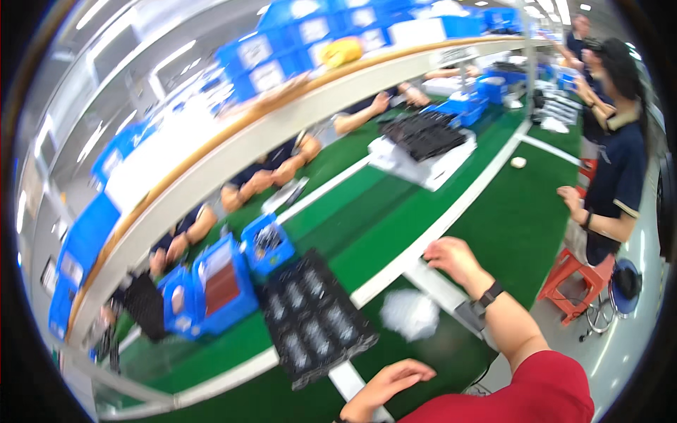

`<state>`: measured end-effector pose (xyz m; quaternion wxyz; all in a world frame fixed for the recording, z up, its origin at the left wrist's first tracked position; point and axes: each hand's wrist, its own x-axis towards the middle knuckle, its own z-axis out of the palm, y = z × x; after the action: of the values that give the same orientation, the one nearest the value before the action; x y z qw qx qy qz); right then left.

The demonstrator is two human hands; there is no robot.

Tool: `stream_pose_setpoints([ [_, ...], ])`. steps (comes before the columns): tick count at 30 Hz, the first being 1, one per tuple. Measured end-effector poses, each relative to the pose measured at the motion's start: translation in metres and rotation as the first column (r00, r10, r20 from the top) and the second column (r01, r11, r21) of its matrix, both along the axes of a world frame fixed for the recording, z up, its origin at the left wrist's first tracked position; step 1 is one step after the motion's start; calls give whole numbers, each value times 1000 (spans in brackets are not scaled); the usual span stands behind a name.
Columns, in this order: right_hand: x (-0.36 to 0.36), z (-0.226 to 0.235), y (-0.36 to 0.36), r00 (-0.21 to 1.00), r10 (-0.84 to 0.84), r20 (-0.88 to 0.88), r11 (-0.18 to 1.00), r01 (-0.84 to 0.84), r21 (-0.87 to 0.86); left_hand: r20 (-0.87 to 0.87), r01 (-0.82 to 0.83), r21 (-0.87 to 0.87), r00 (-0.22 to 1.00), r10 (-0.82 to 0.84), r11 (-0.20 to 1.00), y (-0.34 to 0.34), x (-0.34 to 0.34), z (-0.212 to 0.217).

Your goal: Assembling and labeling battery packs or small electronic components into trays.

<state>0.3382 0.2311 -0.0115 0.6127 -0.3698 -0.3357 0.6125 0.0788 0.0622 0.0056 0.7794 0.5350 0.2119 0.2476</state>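
Note:
My left hand is low over the green bench, its fingers stretched out and nothing in it. It is nearest to a black tray with several compartments, each holding a clear-wrapped part; the hand does not touch the tray. My right hand, with a dark band on the wrist, is raised farther right over the pale strip on the bench. Its fingers are loosely bent and apart, and no object shows in them. Between my hands lies a whitish, crumpled clear plastic bundle, blurred, its contents unclear.
Blue bins stand beyond the tray. A stack of black trays rests on white sheets farther off. A shelf loaded with blue boxes crosses above. Co-workers' hands work opposite; a person is at right near a red stool.

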Motion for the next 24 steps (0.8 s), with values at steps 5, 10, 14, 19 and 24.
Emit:
stream_pose_setpoints([
  [5, -25, 1, 5, 999, 25, 35, 997, -22, -72, 255, -252, -203, 919, 300, 946, 1, -37, 1],
  [10, -19, 1, 3, 999, -41, 21, 995, 43, -90, 477, -91, -466, 812, 337, 880, 10, -43, 3],
  [14, -12, 0, 7, 993, -90, 74, 992, 96, -80, 451, -135, -650, 723, 522, 748, 22, -42, -4],
  [19, -16, -1, 13, 997, -45, -68, 995, 39, -87, 460, -215, -612, 686, 564, 761, 10, -37, 13],
  [24, -9, -10, 13, 989, -2, -147, 998, -7, -60, 458, -180, -595, 725, 514, 783, 13, -36, 15],
])
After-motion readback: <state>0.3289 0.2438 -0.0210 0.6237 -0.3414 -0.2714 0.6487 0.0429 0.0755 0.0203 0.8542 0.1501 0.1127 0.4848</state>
